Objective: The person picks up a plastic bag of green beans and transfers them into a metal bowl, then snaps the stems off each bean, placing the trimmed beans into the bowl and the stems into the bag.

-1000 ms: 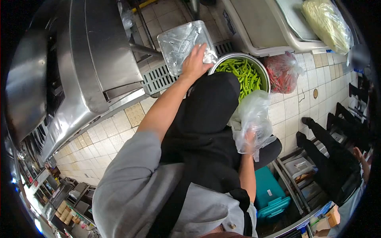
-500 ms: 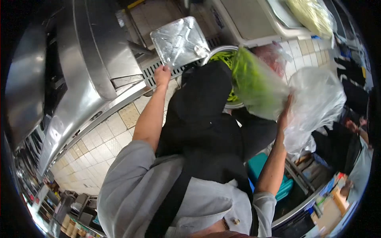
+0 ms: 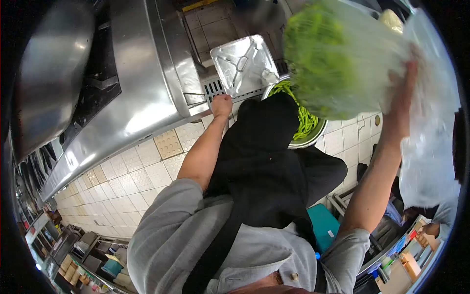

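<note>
My right hand (image 3: 404,100) grips a clear plastic bag (image 3: 374,63) by its gathered part. Green vegetables (image 3: 318,54) fill the bag's lower end, blurred by motion. Below it, a round metal bowl (image 3: 319,132) on the floor contains long green pods (image 3: 306,122), like beans or slim peppers. My knee partly covers the bowl. My left hand (image 3: 222,105) is closed at the near corner of a square, shiny metal tray (image 3: 235,73), which rests beside the bowl. What supports the tray is hidden.
A stainless steel stove counter (image 3: 142,88) runs along the left. Beneath the tray lies a slotted floor drain (image 3: 214,87), with pale tiles (image 3: 142,161) around it. A teal container (image 3: 323,225) stands near my right elbow. Part of another person (image 3: 443,225) shows at far right.
My right hand has swung outward to the right and raised the bag, uncovering more of the bowl. My left hand stays at the tray's corner. The whole view has shifted slightly.
</note>
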Tool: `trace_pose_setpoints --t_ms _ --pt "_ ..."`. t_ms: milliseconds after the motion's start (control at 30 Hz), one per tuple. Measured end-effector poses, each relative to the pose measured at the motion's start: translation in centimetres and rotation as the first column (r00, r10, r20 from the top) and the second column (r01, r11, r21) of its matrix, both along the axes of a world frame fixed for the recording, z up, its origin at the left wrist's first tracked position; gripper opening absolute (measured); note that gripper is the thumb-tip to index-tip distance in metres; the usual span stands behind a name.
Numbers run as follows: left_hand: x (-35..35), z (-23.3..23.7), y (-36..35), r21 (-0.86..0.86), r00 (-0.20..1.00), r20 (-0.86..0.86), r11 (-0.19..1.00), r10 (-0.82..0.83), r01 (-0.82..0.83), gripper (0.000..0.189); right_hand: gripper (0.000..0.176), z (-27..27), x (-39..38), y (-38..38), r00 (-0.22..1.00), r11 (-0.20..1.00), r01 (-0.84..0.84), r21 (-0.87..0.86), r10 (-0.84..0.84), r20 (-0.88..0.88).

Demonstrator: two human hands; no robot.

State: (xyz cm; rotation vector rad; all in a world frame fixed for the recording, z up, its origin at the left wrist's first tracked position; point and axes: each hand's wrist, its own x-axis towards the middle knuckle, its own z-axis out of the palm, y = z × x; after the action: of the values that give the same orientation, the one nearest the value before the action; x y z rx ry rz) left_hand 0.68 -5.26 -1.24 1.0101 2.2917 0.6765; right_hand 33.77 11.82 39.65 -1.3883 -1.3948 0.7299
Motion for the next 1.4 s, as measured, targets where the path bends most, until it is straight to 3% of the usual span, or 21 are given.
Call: trace_pose_setpoints --t_ms 167,233,300,367,500,567,600,667,767,833,900,933,967,1033,1067,1100,1133,1200,1267,1333,1400 --pt "-0.5 3.0 -1.0 -0.089 0.985 0.173 0.995 -0.028 0.043 0.035 0.046 -17.8 -5.7 5.5 0.981 0.979 -0.194 -0.063 0.191 -0.039" --pt "0.4 5.7 -2.2 0.126 0.934 0.3 0.962 0.195 -0.241 0.043 0.043 -23.9 -10.1 2.4 0.966 0.963 -0.257 -0.083 0.252 -0.06" --pt "0.2 7.3 -3.3 0.004 0.937 0.312 0.986 0.155 -0.164 0.058 0.04 -30.4 -17.4 1.7 0.947 0.943 -0.318 -0.1 0.31 -0.086" --pt "1.6 8.3 -3.4 0.362 0.951 0.301 0.914 0.072 -0.183 0.063 0.036 -35.5 -17.3 0.4 0.921 0.917 -0.384 -0.106 0.373 -0.109" --pt "3.3 15.3 1.4 0.541 0.904 0.427 0.796 0.018 -0.271 0.067 0.033 -27.2 -16.7 -1.2 0.805 0.842 -0.536 -0.062 0.532 0.262" --pt "3.1 15.7 5.2 0.674 0.986 -0.156 0.736 0.054 0.066 0.05 0.035 -27.5 -13.6 1.6 0.809 0.748 -0.536 -0.392 0.321 -0.492" --pt "3.3 15.0 6.6 0.678 0.986 -0.157 0.732 0.052 0.069 0.05 0.035 -26.6 -13.5 1.6 0.81 0.752 -0.533 -0.387 0.322 -0.491" --pt "3.8 13.3 8.4 0.668 0.937 0.327 0.731 -0.122 -0.138 0.026 0.037 -22.3 -13.7 1.2 0.891 0.875 -0.454 -0.17 0.443 -0.098" --pt "5.5 19.4 6.6 0.595 0.877 0.477 0.754 -0.053 -0.278 0.011 0.04 -17.5 -14.4 0.3 0.81 0.859 -0.466 0.211 0.317 0.494" --pt "5.1 17.2 5.8 0.557 0.876 0.481 0.787 -0.046 -0.264 0.013 0.039 -19.2 -14.8 -0.5 0.871 0.869 -0.49 -0.074 0.484 -0.085" --pt "4.5 11.7 5.9 0.597 0.88 0.427 0.665 0.21 -0.448 0.015 0.036 -19.0 -14.9 -1.1 0.845 0.844 -0.535 0.048 0.532 0.065" --pt "3.6 11.3 5.4 0.363 0.693 0.671 0.699 0.262 -0.616 0.018 0.033 -18.7 -14.9 -1.5 0.809 0.799 -0.58 0.156 0.545 0.22" --pt "3.1 11.0 4.8 0.367 0.694 0.67 0.696 0.262 -0.617 0.018 0.031 -18.6 -14.9 -1.9 0.763 0.735 -0.63 0.249 0.529 0.37" --pt "2.9 12.1 2.6 0.126 0.378 0.842 0.54 0.386 -0.832 0.023 0.026 -18.5 -14.8 -3.4 0.65 0.566 -0.733 0.376 0.423 0.631" --pt "3.1 10.0 1.4 0.057 0.252 0.901 0.477 0.354 -0.877 0.029 0.026 -18.2 -14.4 -3.9 0.655 0.57 -0.73 0.378 0.425 0.624" --pt "3.3 10.1 0.4 0.062 0.258 0.899 0.481 0.354 -0.875 0.029 0.022 -17.4 -13.8 -4.0 0.683 0.717 -0.693 0.075 0.62 0.386" --pt "3.9 10.4 -0.8 -0.01 0.261 0.865 0.534 0.429 -0.845 0.032 0.021 -17.0 -13.0 -4.0 0.721 0.715 -0.648 -0.262 0.687 0.089" --pt "5.8 12.1 -3.4 -0.087 0.272 0.827 0.59 0.493 -0.803 0.035 0.02 -17.3 -11.0 -2.9 0.745 0.729 -0.645 -0.229 0.667 0.028" --pt "8.3 18.0 -5.6 0.167 0.598 0.782 0.864 0.176 -0.474 0.041 0.02 -16.9 -9.6 -2.8 0.789 0.758 -0.605 -0.244 0.612 -0.051" --pt "8.1 23.3 -5.9 0.659 0.893 0.354 0.752 -0.277 -0.027 0.05 0.021 -16.8 -8.9 -3.9 0.778 0.752 -0.624 -0.212 0.623 -0.082" --pt "8.0 28.6 -3.2 0.803 0.949 -0.116 0.535 -0.294 0.264 0.053 0.023 -16.4 -8.8 -5.9 0.762 0.742 -0.647 -0.176 0.637 -0.115"
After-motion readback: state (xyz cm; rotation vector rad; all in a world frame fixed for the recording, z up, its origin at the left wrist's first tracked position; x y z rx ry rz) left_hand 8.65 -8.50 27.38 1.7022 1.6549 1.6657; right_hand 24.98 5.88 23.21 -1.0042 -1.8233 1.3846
